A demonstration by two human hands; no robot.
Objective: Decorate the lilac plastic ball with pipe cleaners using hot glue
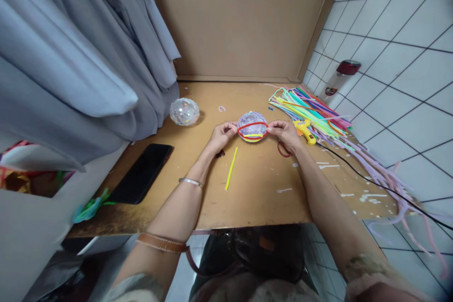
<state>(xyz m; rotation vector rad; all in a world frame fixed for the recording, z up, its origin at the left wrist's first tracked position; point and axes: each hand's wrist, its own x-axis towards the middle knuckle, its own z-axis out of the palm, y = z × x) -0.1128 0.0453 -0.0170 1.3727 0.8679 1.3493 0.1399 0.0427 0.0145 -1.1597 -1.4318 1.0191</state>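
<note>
A clear ball (252, 120) with a purplish tint sits between my two hands at the middle of the table. Across its near side runs a red strip (252, 125), with a short yellow strip (254, 138) below it. My left hand (222, 135) pinches the red strip at its left end. On the opposite side my right hand (283, 132) pinches the red strip's right end. Beside my right hand lie a yellow glue gun (306, 132) and a red loop (283, 149), partly covered. One loose yellow strip (231, 169) rests nearer the front edge.
Another clear ball (184, 112) stands at the back left, with a black phone (141, 174) in front. Colorful pipe cleaners (311, 111) and a bottle (338, 80) are on the right, where a black cord crosses. Grey cloth (106, 47) hangs at the left.
</note>
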